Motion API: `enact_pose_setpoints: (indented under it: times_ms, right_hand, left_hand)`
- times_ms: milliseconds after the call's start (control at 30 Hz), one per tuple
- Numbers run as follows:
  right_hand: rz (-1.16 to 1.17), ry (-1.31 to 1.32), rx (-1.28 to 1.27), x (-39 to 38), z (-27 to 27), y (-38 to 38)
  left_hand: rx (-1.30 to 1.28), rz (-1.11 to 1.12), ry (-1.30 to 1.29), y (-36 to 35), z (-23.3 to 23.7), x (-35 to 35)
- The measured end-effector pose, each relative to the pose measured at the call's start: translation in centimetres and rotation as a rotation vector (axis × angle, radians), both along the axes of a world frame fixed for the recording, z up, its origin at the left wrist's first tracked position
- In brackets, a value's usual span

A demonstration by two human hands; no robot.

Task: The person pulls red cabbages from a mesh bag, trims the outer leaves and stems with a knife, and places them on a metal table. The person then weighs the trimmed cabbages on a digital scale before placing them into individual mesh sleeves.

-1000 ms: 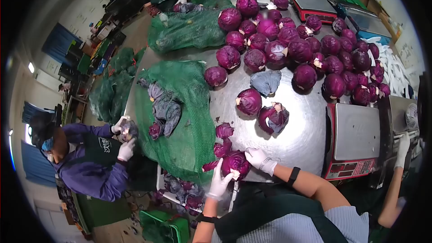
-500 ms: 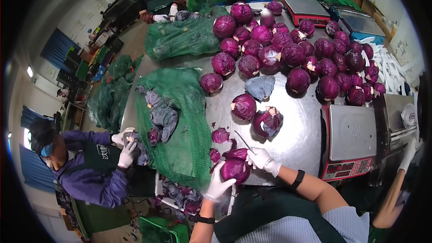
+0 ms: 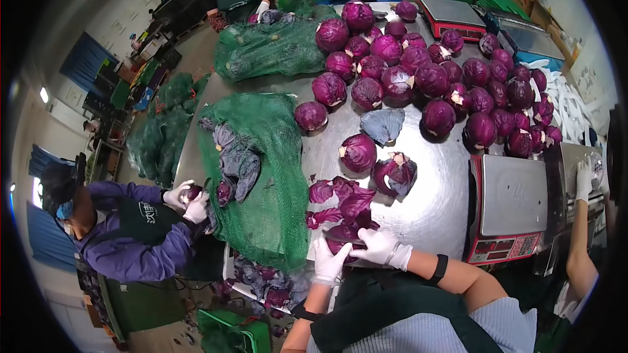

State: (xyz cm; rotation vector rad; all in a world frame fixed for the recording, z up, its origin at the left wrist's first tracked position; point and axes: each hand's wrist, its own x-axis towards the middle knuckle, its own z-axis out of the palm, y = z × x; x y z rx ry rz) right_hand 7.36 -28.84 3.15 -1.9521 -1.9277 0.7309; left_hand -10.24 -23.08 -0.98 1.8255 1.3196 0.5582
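Note:
Close to the table's front edge, a partly hidden red cabbage [image 3: 341, 233] sits between my gloved hands. My left hand [image 3: 329, 261] grips its lower left side with curled fingers. My right hand [image 3: 381, 247] is closed at the cabbage's right side. A thin edge, apparently the blade of a small knife [image 3: 354, 242], shows at its fingers; the handle is hidden. Loose purple leaves [image 3: 340, 197] lie just beyond the cabbage. Farther up are a whole cabbage [image 3: 358, 152] and one with a greyish outer leaf [image 3: 395, 174].
Many cabbages [image 3: 432, 80] cover the back of the steel table [image 3: 432, 186]. A scale [image 3: 513, 196] stands at the right and green net bags [image 3: 278, 176] at the left. A co-worker in purple sleeves [image 3: 140, 252] holds a cabbage; a crate of leaves [image 3: 265, 281] stands below.
My right hand has moved down against the cabbage, and the blade no longer points up. More loose leaves lie beyond it. At the right, another person's hand has moved up beside the scale.

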Motion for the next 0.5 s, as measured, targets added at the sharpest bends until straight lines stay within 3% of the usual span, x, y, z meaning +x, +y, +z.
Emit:
enact_pose_setpoints:
  times_ms: [100,167,233,300,333,433,467,500]
  right_hand:
    - [-0.052,0.131,0.01,0.2,-1.7,0.4]
    - [-0.182,0.176,0.001,1.0,-3.4,0.8]
    - [-0.419,0.197,0.177,4.0,-5.4,1.6]
    - [-0.402,0.039,-0.082,7.0,-6.8,1.7]
    - [-0.392,0.102,-0.07,7.6,-7.1,1.2]
    - [-0.512,0.336,-0.05,7.2,-3.7,1.2]
    - [-0.522,0.35,0.137,6.7,-3.6,1.2]
    - [-0.468,0.363,0.242,6.4,-3.3,1.3]
  left_hand:
    - [-0.007,-0.001,-0.036,0.1,0.2,0.1]
    - [0.067,-0.021,-0.041,0.0,0.0,0.1]
    - [0.121,-0.028,-0.009,-0.3,0.7,-0.4]
    - [-0.304,0.147,-0.597,-0.7,0.6,-1.4]
    - [-0.404,0.19,-0.701,-0.3,0.8,-2.2]
    - [-1.049,0.307,-1.271,1.3,-2.2,-5.4]
    - [-0.685,0.222,-0.927,0.8,-1.2,-4.3]
    - [-0.016,-0.05,-0.38,-0.3,-0.3,-3.5]
